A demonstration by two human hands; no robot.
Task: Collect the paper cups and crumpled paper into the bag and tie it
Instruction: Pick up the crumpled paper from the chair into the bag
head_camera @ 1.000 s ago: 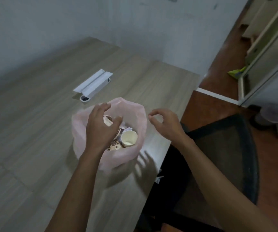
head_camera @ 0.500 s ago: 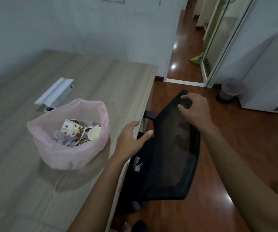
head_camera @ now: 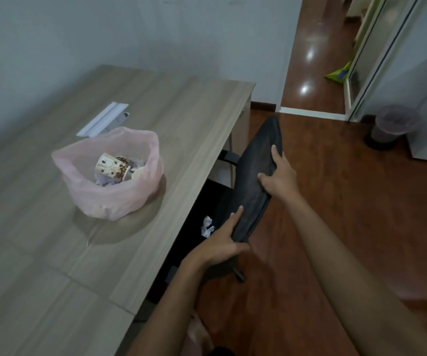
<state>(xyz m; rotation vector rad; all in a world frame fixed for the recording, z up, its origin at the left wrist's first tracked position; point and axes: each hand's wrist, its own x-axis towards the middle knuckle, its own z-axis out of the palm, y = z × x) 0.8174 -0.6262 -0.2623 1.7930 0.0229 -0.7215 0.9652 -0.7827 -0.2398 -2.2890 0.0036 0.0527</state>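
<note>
A pink plastic bag (head_camera: 109,199) stands open on the wooden table (head_camera: 155,119). Inside it lie patterned paper cups (head_camera: 112,167) and crumpled paper (head_camera: 102,179). One crumpled white paper (head_camera: 207,226) lies on the black chair seat beside the table edge. Both hands are off the bag and on the black mesh chair back (head_camera: 256,181). My left hand (head_camera: 224,242) holds its lower edge, fingers along the mesh. My right hand (head_camera: 279,173) grips its upper side edge.
A white folded stand (head_camera: 103,119) lies on the table behind the bag. A small lined bin (head_camera: 389,127) stands on the wooden floor at the right by white cabinets. A corridor opens at the top right.
Both hands left the bag and went to the chair back. The view swung right and the chair turned, showing the crumpled paper on its seat.
</note>
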